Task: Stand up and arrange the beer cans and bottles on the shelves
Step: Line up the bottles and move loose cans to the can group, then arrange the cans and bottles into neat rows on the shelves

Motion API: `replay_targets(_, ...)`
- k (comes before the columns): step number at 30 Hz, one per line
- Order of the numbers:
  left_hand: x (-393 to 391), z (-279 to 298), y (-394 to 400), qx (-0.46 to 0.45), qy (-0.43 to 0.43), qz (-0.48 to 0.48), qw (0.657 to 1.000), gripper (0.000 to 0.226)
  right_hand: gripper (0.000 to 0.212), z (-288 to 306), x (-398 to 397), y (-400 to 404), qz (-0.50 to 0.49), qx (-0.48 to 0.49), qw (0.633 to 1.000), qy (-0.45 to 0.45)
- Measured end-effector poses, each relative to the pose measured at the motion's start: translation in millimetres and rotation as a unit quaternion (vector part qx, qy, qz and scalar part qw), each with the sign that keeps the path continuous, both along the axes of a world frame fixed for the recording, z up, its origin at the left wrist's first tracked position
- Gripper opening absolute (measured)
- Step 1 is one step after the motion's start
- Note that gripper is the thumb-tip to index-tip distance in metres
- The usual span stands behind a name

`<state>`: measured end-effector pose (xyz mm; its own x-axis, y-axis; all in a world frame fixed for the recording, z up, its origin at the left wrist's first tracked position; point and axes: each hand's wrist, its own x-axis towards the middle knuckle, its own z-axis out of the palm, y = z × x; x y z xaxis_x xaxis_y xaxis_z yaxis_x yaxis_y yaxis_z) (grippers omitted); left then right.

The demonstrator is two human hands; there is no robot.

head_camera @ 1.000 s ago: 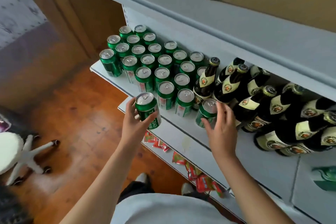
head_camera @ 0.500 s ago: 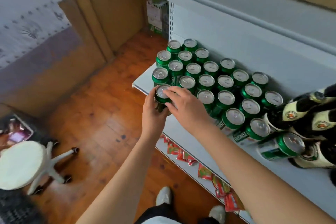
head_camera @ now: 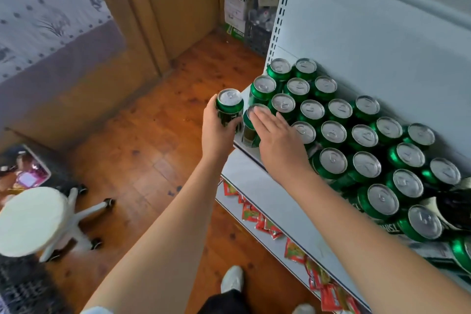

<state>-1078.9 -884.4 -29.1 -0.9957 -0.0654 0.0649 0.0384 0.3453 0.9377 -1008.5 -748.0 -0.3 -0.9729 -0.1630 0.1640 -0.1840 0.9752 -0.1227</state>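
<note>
Fingers of the left hand (head_camera: 219, 127) are curling round an upright can (head_camera: 229, 107) just left of the shelf (head_camera: 244, 173) corner, while the flat, empty right hand (head_camera: 275, 145) is steadying the corner can (head_camera: 251, 127) beside it.

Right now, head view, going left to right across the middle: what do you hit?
White stool → wooden floor → left hand gripping a green can off the shelf edge → right hand, fingers flat on the corner can → block of upright cans → dark bottles.
</note>
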Motion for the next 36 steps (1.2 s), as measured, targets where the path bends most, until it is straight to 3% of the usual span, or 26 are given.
replay_targets(7,-9.4,14.8,9.5,0.043,-0.077,-0.101,0.991,0.059,0.066,8.2,8.7,1.5,-0.005,0.037,0.999,-0.037)
replay_targets(12,-3.1,31.6,12.2,0.022,-0.115,-0.148,0.982,0.060,0.065,18.7,11.1,-0.5,-0.011,0.056,0.997,-0.050)
replay_targets(17,0.7,32.7,9.2,-0.003,-0.137,-0.201,0.970,0.069,0.067,25.4,18.6,-4.9,-0.036,0.046,0.996,-0.066)
replay_targets(21,10.5,35.6,4.6,-0.061,-0.184,-0.188,0.963,0.100,0.066,30.3,30.6,-1.8,-0.061,0.019,0.996,-0.064)
replay_targets(24,41.8,46.7,3.2,-0.118,-0.079,-0.064,0.988,0.079,0.064,47.4,47.7,9.0,-0.095,-0.032,0.995,0.003)
replay_targets(27,91.6,66.7,16.7,-0.078,0.078,-0.031,0.993,0.055,0.056,76.2,72.3,29.9,-0.141,-0.070,0.979,0.126)
replay_targets(30,141.8,83.3,49.8,-0.050,0.139,-0.123,0.981,0.043,0.050,111.7,106.7,54.6,-0.190,-0.130,0.948,0.220)
replay_targets(33,191.0,99.8,94.1,-0.035,0.159,-0.285,0.945,0.039,0.042,134.7,160.9,85.6,-0.236,-0.175,0.910,0.291)
replay_targets(36,226.1,107.3,137.2,-0.017,0.161,-0.378,0.911,0.034,0.036,135.8,230.2,121.3,-0.311,-0.185,0.866,0.345)
